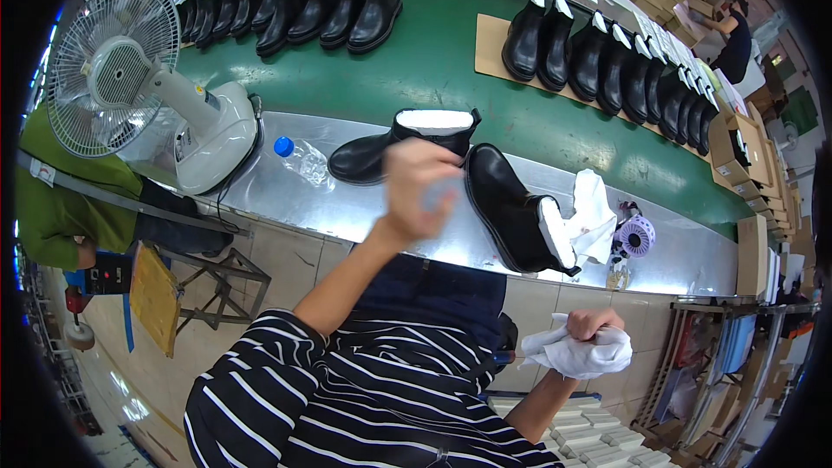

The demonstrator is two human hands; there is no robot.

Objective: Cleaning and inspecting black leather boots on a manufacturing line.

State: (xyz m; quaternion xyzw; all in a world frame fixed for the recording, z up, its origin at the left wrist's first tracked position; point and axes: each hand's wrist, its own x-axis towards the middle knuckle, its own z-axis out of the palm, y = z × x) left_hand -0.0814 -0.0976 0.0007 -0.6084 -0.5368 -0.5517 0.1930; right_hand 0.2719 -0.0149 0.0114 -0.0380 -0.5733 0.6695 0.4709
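Observation:
My left hand (416,186) is raised over the metal edge of the bench, smeared by motion, its fingers curled round a small greyish thing I cannot make out. My right hand (594,323), low at the right, is closed on a crumpled white cloth (579,355). Behind my left hand a black ankle boot (360,160) with white stuffing in its opening lies on the bench, toe to the left. A second black boot (503,199) rests to the right of that hand, its white-stuffed opening turned toward me. Another white cloth (593,217) lies against this boot's opening.
A clear bottle (305,163) with a blue cap and a white electric fan (212,134) stand left. A small purple fan (637,237) sits right. Rows of black boots line the green belt (433,52). A person in green (78,199) sits at the left.

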